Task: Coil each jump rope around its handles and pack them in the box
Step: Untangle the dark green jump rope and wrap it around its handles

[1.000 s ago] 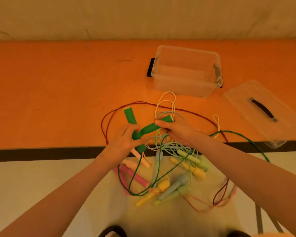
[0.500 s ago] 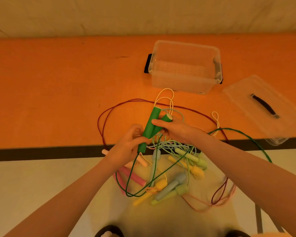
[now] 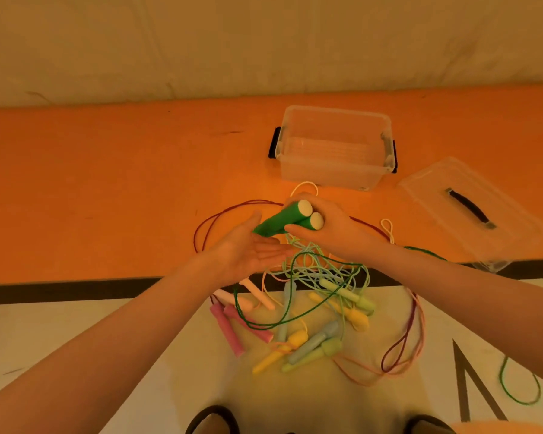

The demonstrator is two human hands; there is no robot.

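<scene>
Right hand: fingers and thumb curled around the two green handles, which lie side by side, pale end caps toward the camera. Left hand: palm up, fingers straight and spread, holding nothing; the lower tips of the handles sit just above its fingers, contact cannot be confirmed. The green rope hangs from the handles and loops down over the pile of remaining jump ropes, a tangle of pink, yellow, pale blue and light green handles and cords on the floor below both hands. The clear plastic box stands open on the orange mat beyond the hands, its lid lying just to its right.
</scene>
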